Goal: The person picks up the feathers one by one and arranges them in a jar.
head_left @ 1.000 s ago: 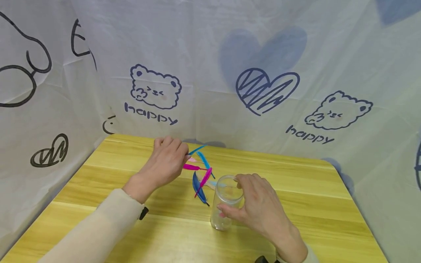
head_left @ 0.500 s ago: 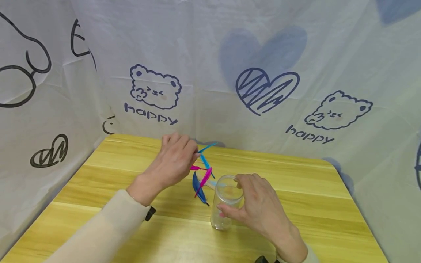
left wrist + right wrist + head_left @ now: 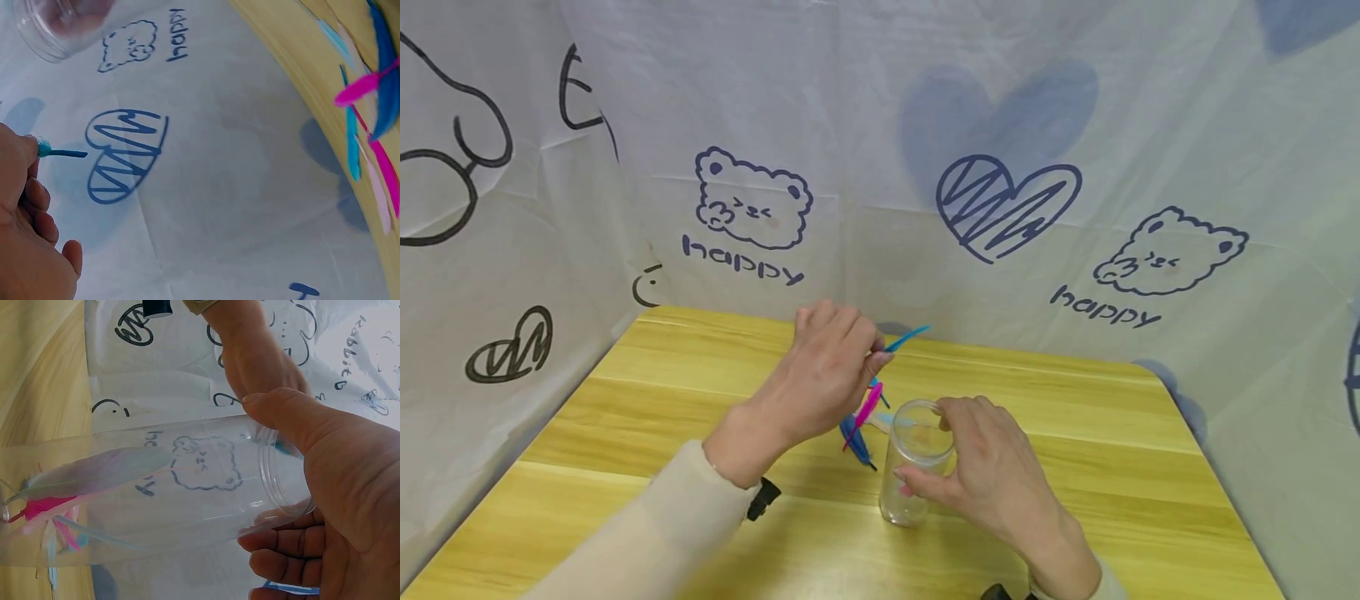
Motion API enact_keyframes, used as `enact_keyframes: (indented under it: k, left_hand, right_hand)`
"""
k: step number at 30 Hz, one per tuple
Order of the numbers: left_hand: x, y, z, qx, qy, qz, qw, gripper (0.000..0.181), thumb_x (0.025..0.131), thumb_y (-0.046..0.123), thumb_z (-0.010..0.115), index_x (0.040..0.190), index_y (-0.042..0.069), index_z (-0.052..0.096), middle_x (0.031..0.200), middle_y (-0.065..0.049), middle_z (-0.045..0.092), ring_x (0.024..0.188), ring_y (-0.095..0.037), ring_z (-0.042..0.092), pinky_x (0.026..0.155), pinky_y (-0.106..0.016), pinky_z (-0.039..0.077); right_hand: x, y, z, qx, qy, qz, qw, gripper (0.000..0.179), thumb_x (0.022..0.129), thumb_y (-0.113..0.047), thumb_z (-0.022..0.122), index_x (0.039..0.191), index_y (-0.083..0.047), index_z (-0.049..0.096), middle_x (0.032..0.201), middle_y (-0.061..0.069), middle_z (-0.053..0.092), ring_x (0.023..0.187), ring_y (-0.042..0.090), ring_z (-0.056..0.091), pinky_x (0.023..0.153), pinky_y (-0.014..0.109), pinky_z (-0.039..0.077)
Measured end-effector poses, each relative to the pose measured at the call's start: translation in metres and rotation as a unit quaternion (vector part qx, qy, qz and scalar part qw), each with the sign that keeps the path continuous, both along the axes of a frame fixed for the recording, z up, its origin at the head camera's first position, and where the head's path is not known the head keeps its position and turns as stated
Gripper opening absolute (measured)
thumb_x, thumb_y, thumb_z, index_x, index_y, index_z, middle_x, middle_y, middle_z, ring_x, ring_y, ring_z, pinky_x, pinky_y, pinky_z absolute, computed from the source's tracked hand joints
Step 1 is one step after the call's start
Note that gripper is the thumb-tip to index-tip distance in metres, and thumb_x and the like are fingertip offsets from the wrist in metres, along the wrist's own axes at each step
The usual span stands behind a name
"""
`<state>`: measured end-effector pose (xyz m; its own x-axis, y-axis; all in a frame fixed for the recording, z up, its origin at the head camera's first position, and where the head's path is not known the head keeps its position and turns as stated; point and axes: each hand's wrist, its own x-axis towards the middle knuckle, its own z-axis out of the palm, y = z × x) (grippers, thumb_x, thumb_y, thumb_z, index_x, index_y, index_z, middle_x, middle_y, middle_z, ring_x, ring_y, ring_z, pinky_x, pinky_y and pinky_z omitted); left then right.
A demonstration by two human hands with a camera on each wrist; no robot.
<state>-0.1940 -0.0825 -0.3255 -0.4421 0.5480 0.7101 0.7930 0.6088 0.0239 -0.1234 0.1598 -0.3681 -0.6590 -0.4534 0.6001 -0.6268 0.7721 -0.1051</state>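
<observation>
My left hand [image 3: 827, 371] pinches a light blue feather [image 3: 910, 337] between thumb and index finger, raised above the back of the table. In the left wrist view the feather's dark quill [image 3: 69, 153] sticks out past the fingertips. My right hand [image 3: 1000, 467] holds a clear jar [image 3: 904, 505] upright near its open mouth, thumb on the near side and fingers at the rim. A pale feather [image 3: 100, 472] shows within the jar in the right wrist view. Beside the jar lie a magenta feather [image 3: 871, 404] and a dark blue feather [image 3: 853, 437], partly behind my left hand.
More feathers, among them a pale pink one [image 3: 375, 187] and a teal one [image 3: 352, 137], lie on the wooden table [image 3: 1120, 492], hidden in the head view mostly by my left hand. A white printed cloth [image 3: 865, 125] hangs behind the table.
My left hand has moved right with the light blue feather, nearer the jar, and now covers more of the feathers on the table. My right hand and the jar have stayed put.
</observation>
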Motion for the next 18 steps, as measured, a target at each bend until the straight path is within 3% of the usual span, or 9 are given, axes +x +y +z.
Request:
enact_keyframes:
  k: [4, 14, 18]
  left_hand:
    - [0.005, 0.007, 0.004, 0.015, 0.006, -0.017, 0.9997, 0.016, 0.103, 0.019, 0.067, 0.098, 0.008, 0.056, 0.086, -0.002, 0.05, 0.086, -0.025, 0.04, 0.08, -0.044, 0.028]
    - [0.016, 0.025, 0.007, 0.056, -0.024, -0.072, 0.9956, 0.018, 0.102, 0.018, 0.066, 0.098, 0.009, 0.051, 0.089, -0.002, 0.051, 0.089, -0.025, 0.041, 0.079, -0.044, 0.03]
    - [0.02, 0.03, 0.004, 0.051, -0.033, -0.08, 0.995, 0.018, 0.102, 0.018, 0.066, 0.098, 0.01, 0.051, 0.089, -0.002, 0.051, 0.089, -0.024, 0.041, 0.08, -0.041, 0.031]
  right_hand:
    - [0.0, 0.0, 0.0, 0.0, 0.005, 0.005, 1.0, 0.075, 0.076, -0.065, 0.086, 0.112, -0.004, 0.062, 0.092, 0.003, 0.066, 0.078, 0.016, 0.059, 0.067, 0.032, 0.049]
    - [0.0, 0.001, -0.001, -0.004, 0.007, 0.011, 0.9999, 0.074, 0.082, -0.071, 0.079, 0.111, -0.005, 0.061, 0.091, 0.004, 0.066, 0.078, 0.016, 0.059, 0.067, 0.031, 0.049]
    - [0.0, 0.0, -0.001, -0.009, 0.006, 0.011, 0.9999, 0.072, 0.075, -0.065, 0.086, 0.108, -0.006, 0.061, 0.092, 0.005, 0.067, 0.08, 0.017, 0.06, 0.069, 0.033, 0.05]
